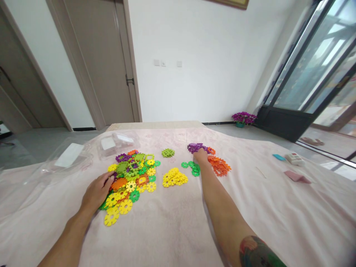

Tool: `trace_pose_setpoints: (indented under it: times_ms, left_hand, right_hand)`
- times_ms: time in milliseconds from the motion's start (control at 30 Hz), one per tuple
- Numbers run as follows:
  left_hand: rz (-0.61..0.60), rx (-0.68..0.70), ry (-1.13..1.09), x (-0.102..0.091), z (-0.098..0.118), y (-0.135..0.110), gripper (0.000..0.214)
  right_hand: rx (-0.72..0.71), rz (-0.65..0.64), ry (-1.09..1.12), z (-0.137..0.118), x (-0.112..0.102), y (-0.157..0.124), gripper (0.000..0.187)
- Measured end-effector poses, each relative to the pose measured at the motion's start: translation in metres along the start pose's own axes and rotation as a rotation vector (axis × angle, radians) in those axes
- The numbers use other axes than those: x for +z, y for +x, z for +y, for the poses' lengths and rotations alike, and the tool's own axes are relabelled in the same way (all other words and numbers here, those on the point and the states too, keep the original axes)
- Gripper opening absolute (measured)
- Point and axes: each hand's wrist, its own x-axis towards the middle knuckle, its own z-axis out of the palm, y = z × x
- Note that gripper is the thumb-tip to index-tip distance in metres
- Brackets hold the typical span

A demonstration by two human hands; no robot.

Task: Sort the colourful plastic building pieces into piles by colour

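Observation:
A mixed heap of plastic snowflake discs point(130, 178), yellow, green, orange and purple, lies on a pale pink sheet point(172, 222). My left hand point(97, 191) rests on the heap's near left edge, fingers curled onto the pieces. Sorted piles lie to the right: light green point(168, 152), yellow point(174, 177), dark green point(193, 167), purple point(196, 147) and orange point(219, 165). My right hand point(200, 155) reaches far out among the purple, green and orange piles. Its fingers are bent down and hidden from me.
Two clear plastic lid-like containers point(69, 157) point(118, 142) sit at the back left of the sheet. Small items lie at the right: a blue piece point(279, 157), a white box point(294, 159), a pink card point(297, 176). A potted purple plant point(244, 118) stands by the glass door.

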Motion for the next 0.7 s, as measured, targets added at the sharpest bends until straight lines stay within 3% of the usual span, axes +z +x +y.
trace_pose_setpoints:
  times_ms: [100, 233, 333, 533, 700]
  left_hand:
    - [-0.01, 0.001, -0.002, 0.0, 0.0, 0.0, 0.061]
    - [-0.008, 0.001, 0.005, -0.001, 0.001, 0.0, 0.061]
    - [-0.003, -0.005, 0.01, -0.001, 0.001, 0.0, 0.06]
    - [-0.013, -0.005, 0.001, -0.002, 0.003, 0.0, 0.061]
    - [-0.018, -0.006, -0.003, -0.004, 0.005, -0.001, 0.061]
  right_hand:
    - [0.069, -0.015, -0.045, -0.006, 0.007, 0.009, 0.048]
    - [-0.006, -0.053, -0.076, -0.011, 0.008, 0.017, 0.043]
    - [-0.076, -0.063, -0.094, -0.007, -0.005, 0.023, 0.035]
    - [-0.032, 0.083, -0.29, 0.025, -0.04, 0.042, 0.036]
    - [-0.009, -0.027, -0.388, 0.057, -0.042, 0.047, 0.038]
